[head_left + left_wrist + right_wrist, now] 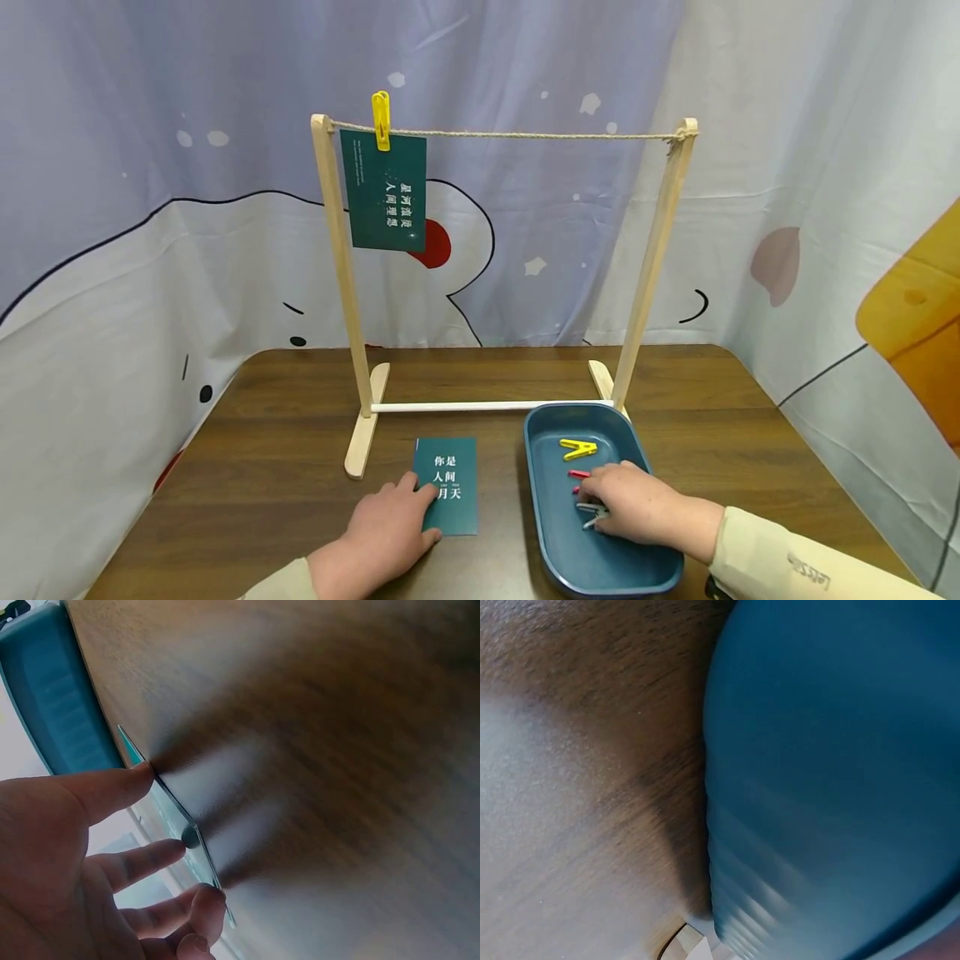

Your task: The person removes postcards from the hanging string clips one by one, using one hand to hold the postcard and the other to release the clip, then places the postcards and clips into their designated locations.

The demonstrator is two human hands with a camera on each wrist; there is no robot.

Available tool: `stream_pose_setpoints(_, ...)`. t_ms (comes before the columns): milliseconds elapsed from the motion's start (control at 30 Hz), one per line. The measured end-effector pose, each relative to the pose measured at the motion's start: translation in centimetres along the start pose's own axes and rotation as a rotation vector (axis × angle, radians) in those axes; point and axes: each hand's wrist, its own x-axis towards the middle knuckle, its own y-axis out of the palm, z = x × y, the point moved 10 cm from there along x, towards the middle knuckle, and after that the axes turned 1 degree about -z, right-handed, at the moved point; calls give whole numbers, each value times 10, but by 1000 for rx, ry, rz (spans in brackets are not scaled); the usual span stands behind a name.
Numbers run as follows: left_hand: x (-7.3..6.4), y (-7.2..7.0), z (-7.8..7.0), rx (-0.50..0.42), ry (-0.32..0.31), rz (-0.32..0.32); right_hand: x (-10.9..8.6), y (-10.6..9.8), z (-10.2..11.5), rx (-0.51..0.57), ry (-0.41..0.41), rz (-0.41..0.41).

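The table (285, 433) bears a lettered green card (457, 475), the tray (581, 568) a grey clip (591, 507).

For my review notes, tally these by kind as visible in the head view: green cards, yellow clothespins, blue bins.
Green cards: 2
Yellow clothespins: 2
Blue bin: 1
Total: 5

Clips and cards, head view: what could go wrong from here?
The right hand might snag the pink clip with the gray clip; they lie close together. The left hand touches the lower card, which could slide. The hanging card has just one yellow clip, so it may swivel.
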Motion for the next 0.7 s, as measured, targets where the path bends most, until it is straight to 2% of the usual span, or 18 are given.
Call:
stream_pose_setpoints(467,3,-1,-2,-6,7,45,-5,-3,2,-21,-8,-27)
stream_pose_setpoints(700,1,-4,-3,-6,11,25,-6,-5,4,-44,-25,-51)
